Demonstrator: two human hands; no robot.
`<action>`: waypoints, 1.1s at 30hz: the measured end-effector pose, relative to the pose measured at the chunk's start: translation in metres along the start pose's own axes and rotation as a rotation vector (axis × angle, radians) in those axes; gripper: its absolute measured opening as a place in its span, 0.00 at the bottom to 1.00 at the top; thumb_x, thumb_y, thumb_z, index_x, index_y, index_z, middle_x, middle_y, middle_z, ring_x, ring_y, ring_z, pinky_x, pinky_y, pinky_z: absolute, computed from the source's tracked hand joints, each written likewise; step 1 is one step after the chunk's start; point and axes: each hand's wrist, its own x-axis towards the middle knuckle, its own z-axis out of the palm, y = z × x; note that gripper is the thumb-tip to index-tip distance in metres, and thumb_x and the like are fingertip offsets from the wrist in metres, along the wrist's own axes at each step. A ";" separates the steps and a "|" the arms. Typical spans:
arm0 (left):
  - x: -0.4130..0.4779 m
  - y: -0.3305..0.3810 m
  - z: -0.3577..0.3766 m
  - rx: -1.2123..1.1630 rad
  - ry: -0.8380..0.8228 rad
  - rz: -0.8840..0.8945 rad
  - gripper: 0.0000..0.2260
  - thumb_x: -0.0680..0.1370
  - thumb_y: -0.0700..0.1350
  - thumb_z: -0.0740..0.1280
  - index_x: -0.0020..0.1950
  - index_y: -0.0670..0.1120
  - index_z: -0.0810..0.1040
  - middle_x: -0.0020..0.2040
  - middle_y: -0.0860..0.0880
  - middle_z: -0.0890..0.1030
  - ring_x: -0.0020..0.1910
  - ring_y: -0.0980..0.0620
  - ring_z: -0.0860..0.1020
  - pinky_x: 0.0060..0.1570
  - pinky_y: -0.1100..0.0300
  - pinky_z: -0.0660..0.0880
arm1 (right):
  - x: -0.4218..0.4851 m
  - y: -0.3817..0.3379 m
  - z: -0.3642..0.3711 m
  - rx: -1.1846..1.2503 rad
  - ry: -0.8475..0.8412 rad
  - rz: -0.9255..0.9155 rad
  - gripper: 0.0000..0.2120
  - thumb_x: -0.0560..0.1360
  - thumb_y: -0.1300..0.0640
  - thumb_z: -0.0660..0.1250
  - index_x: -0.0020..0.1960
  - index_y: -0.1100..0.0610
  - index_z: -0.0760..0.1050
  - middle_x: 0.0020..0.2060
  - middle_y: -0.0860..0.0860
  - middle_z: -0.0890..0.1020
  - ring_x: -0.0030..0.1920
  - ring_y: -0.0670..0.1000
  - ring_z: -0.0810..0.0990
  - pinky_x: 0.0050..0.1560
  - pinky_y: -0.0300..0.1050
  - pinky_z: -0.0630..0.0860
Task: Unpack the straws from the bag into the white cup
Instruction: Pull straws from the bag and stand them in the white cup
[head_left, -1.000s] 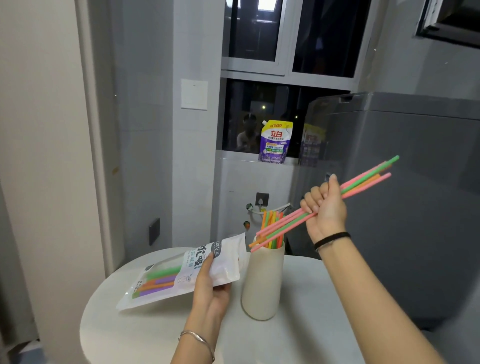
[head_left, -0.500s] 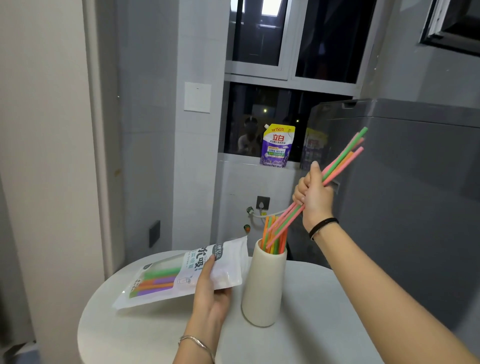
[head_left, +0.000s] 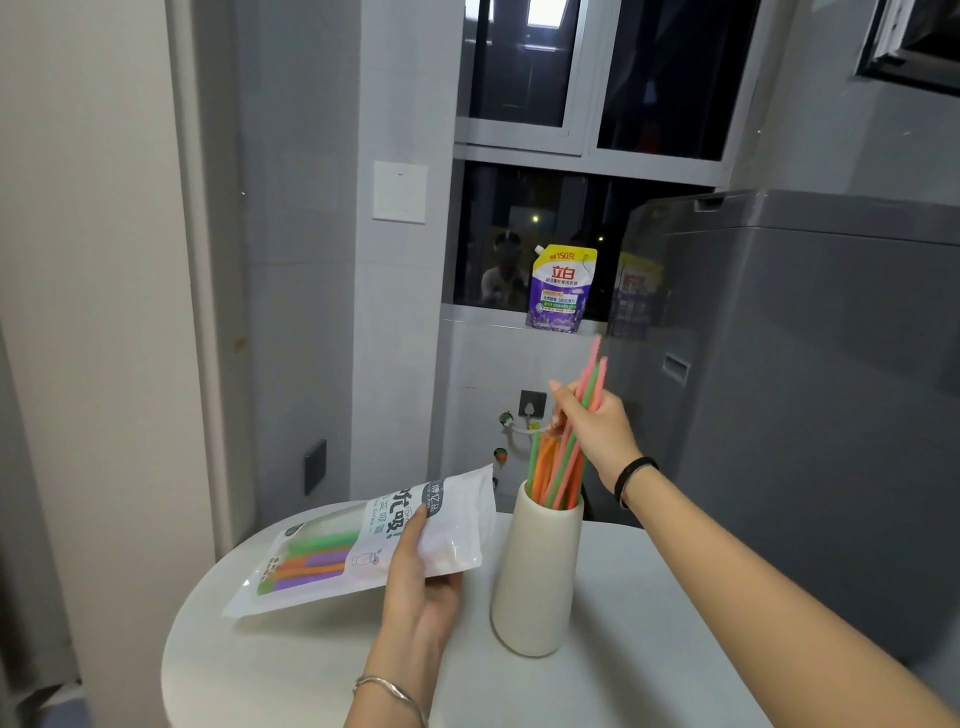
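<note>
Right hand (head_left: 602, 431) fingers loosely curled round straws (head_left: 569, 457), lower ends inside cup (head_left: 537, 571) below fingers. Left hand (head_left: 421, 587) pinches bag (head_left: 363, 540), thumb on top.

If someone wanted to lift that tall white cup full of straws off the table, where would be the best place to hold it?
Probably around the narrower upper part of the white cup, just under the rim, coming from its right side. The body widens toward the base, so the neck suits a wrapped hand better. The straws stick out of the top and block a grasp from above, and the bag in the left hand crowds the left.
</note>
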 end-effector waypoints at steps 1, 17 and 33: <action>0.001 0.000 0.000 0.003 0.002 0.002 0.12 0.77 0.40 0.67 0.60 0.46 0.74 0.49 0.48 0.82 0.45 0.52 0.80 0.31 0.62 0.80 | 0.000 0.000 0.000 -0.030 -0.017 -0.020 0.12 0.76 0.53 0.65 0.36 0.56 0.71 0.28 0.49 0.78 0.29 0.44 0.79 0.38 0.36 0.77; -0.002 -0.003 -0.001 0.002 0.015 -0.024 0.15 0.77 0.39 0.67 0.63 0.46 0.74 0.49 0.48 0.81 0.44 0.52 0.79 0.28 0.63 0.80 | -0.020 0.024 -0.004 -0.849 -0.264 -0.303 0.21 0.79 0.46 0.56 0.71 0.48 0.66 0.72 0.47 0.68 0.74 0.48 0.61 0.75 0.51 0.50; 0.000 -0.002 -0.006 0.073 -0.016 0.020 0.08 0.76 0.40 0.68 0.54 0.47 0.77 0.45 0.50 0.84 0.43 0.53 0.81 0.37 0.58 0.80 | -0.102 0.019 0.046 0.225 0.364 -0.169 0.06 0.78 0.61 0.63 0.45 0.54 0.77 0.43 0.48 0.81 0.44 0.43 0.79 0.47 0.30 0.72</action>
